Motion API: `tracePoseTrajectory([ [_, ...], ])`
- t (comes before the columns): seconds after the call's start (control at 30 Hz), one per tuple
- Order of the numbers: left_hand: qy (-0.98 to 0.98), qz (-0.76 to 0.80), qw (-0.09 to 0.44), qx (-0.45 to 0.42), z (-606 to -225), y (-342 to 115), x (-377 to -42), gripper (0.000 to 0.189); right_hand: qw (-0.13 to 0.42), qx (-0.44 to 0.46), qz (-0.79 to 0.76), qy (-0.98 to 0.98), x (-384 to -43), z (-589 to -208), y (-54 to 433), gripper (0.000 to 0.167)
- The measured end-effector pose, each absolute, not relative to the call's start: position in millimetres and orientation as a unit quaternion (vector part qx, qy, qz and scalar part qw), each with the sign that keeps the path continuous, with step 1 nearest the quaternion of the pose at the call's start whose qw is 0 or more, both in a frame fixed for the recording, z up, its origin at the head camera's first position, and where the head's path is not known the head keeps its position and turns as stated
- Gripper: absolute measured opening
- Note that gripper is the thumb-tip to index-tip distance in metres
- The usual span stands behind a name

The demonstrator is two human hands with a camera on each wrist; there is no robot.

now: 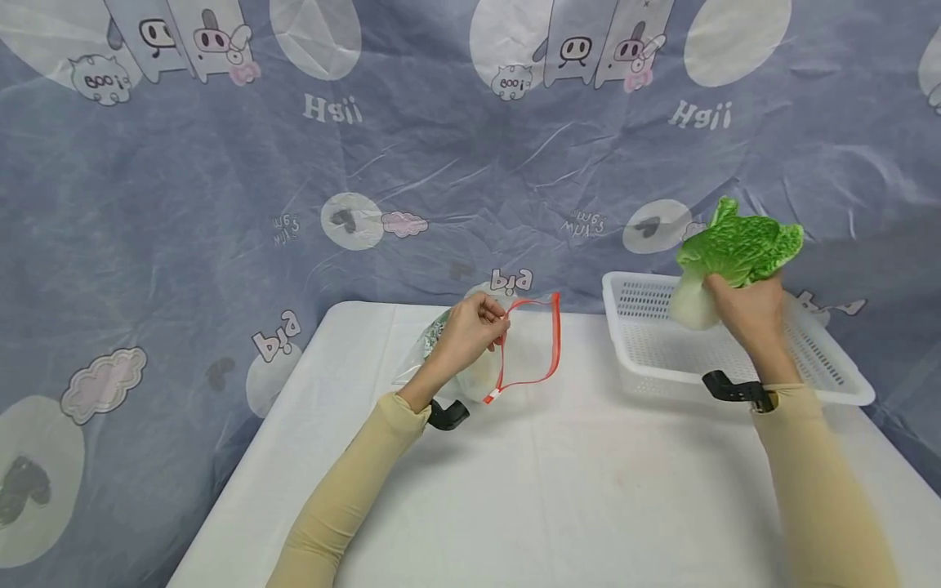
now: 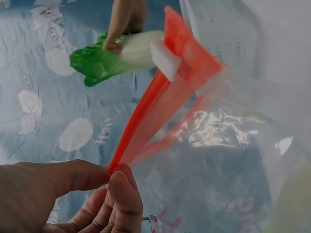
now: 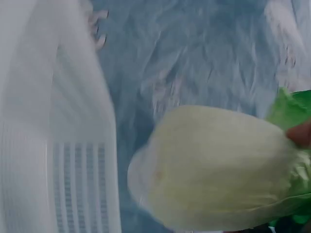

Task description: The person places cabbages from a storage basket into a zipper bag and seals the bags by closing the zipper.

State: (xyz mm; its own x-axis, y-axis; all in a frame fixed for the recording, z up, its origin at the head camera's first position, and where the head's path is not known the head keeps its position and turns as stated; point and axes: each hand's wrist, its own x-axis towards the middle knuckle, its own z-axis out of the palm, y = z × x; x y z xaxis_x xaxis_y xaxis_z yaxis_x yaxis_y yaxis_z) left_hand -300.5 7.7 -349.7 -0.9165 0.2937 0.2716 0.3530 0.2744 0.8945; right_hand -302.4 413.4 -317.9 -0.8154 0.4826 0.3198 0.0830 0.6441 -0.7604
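Note:
My left hand (image 1: 469,333) pinches the red zip edge (image 1: 555,339) of a clear zip bag (image 2: 223,165) between thumb and forefinger. The bag's mouth gapes toward the right, and a white slider (image 2: 165,59) sits at one end of the zip. Something pale (image 1: 479,377) shows through the plastic beneath the left hand. Over the basket, my right hand (image 1: 751,310) grips a small napa cabbage (image 1: 738,245) around its middle. Its green leaves point up and its white base (image 3: 218,167) points down in the head view.
A white perforated plastic basket (image 1: 625,347) stands at the right of the white-covered table (image 1: 559,498). Behind the table hangs a blue-grey printed cloth (image 1: 441,147). Black camera mounts (image 1: 447,415) are strapped to both wrists.

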Motion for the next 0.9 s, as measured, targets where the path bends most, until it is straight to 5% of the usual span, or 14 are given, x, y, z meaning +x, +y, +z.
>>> tracePoseTrajectory([
  [0.17, -0.791, -0.578, 0.03, -0.199, -349.4, 8.6, -300.2, 0.013, 0.348, -0.113, 0.446, -0.817, -291.3, -318.6, 349.4, 0.054],
  [0.3, -0.785, -0.585, 0.033, -0.202, -349.8, 9.8, -299.9, 0.008, 0.353, -0.033, 0.518, -0.778, -279.7, -334.5, 296.5, 0.042],
  [0.57, -0.795, -0.568, 0.058, -0.207, -350.2, 10.1, -299.5, 0.008, 0.246, 0.091, 0.522, -0.812, -273.9, -385.0, 223.3, 0.049],
  [0.9, -0.8, -0.563, 0.055, -0.2, -345.6, 9.2, -297.0, 0.009, 0.063, 0.223, 0.502, -0.833, -283.2, -423.2, 212.1, 0.059],
])
